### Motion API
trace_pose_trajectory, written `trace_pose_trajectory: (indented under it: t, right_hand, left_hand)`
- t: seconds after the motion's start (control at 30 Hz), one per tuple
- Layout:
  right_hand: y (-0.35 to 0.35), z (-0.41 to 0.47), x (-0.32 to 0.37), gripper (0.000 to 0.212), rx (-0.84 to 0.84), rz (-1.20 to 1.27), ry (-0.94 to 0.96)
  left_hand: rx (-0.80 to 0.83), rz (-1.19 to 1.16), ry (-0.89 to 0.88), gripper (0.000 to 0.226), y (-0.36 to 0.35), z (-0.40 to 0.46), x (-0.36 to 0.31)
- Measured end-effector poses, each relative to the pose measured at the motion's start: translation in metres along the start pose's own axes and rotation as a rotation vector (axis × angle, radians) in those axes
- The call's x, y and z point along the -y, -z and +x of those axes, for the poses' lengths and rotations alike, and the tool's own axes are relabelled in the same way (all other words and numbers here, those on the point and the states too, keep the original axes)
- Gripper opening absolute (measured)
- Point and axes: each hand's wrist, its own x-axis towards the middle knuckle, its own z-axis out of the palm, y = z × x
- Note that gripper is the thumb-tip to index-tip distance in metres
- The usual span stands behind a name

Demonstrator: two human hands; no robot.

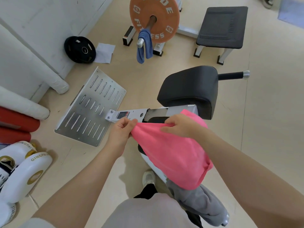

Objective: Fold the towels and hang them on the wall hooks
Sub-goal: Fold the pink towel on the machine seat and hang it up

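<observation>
Left hand [120,129] pinches pink towel [172,152] left corner; right hand [181,125] grips top edge, towel hanging near.

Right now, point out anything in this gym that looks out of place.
A blue towel is draped over the barbell end in front of the orange weight plate, not on a hook. A white cloth lies loose on the floor beside the black plate.
</observation>
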Motion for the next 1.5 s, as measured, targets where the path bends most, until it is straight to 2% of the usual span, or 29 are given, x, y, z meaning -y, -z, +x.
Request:
trace_pose_trajectory:
  t: [0.27, 0.37, 0.43, 0.53, 0.63, 0.7, 0.77, 0.87, 0.93, 0.97, 1.03, 1.1, 1.13, 1.27, 1.37, 1.4, 1.5]
  right_hand:
    - [0.034, -0.048, -0.049, 0.035, -0.116, -0.283, -0.112]
    - [0.042, -0.07, -0.077, 0.027, -0.182, -0.334, -0.159]
    - [0.043, -0.085, -0.09, 0.024, -0.335, -0.408, -0.158]
    - [0.046, -0.105, -0.109, 0.025, -0.577, -0.433, -0.148]
    - [0.057, -0.126, -0.131, 0.028, -0.639, -0.193, -0.126]
    - [0.061, -0.146, -0.139, 0.027, -0.594, 0.183, -0.068]
    - [0.062, -0.168, -0.141, 0.029, -0.525, 0.552, 0.037]
    - [0.058, -0.177, -0.14, 0.031, -0.522, 0.795, 0.033]
    - [0.056, -0.169, -0.131, 0.029, -0.555, 0.864, -0.04]
    - [0.054, -0.165, -0.124, 0.035, -0.561, 0.868, -0.06]
    - [0.051, -0.155, -0.109, 0.041, -0.571, 0.859, -0.069]
    - [0.051, -0.142, -0.095, 0.039, -0.592, 0.852, -0.056]
    - [0.052, -0.133, -0.089, 0.037, -0.607, 0.849, -0.055]
    - [0.055, -0.082, -0.067, 0.031, -0.648, 0.843, -0.08]
    - [0.053, -0.04, -0.057, 0.034, -0.655, 0.714, -0.064]
    - [0.05, -0.029, -0.056, 0.038, -0.636, 0.672, -0.066]
    - [0.028, -0.016, -0.073, 0.038, -0.553, 0.528, -0.133]
  left_hand:
    - [-0.023, -0.204, 0.014, 0.022, -0.026, -0.032, -0.005]
    - [-0.054, -0.225, 0.009, 0.026, -0.041, -0.058, -0.008]
    - [-0.031, -0.18, 0.034, 0.027, -0.055, -0.078, -0.006]
    - [0.084, -0.141, 0.091, 0.011, -0.079, -0.113, 0.003]
    - [0.157, -0.205, 0.136, 0.019, -0.098, -0.148, 0.016]
    - [0.179, -0.227, 0.156, 0.017, -0.109, -0.169, 0.025]
    - [0.218, -0.25, 0.168, 0.004, -0.117, -0.185, 0.032]
    - [0.273, -0.31, 0.083, 0.036, -0.126, -0.199, 0.038]
    - [0.204, -0.336, 0.032, 0.044, -0.129, -0.199, 0.035]
    - [0.162, -0.335, 0.03, 0.039, -0.13, -0.198, 0.029]
    - [0.057, -0.38, 0.02, 0.007, -0.129, -0.191, 0.02]
    - [-0.05, -0.438, 0.008, 0.03, -0.118, -0.174, 0.02]
    - [-0.09, -0.443, 0.013, 0.034, -0.112, -0.166, 0.019]
    - [-0.281, -0.409, 0.025, 0.025, -0.077, -0.124, 0.022]
    - [-0.326, -0.376, -0.005, 0.018, -0.055, -0.081, 0.038]
    - [-0.344, -0.328, 0.019, 0.014, -0.051, -0.07, 0.046]
    - [-0.362, -0.199, 0.17, 0.023, -0.054, -0.06, 0.081]
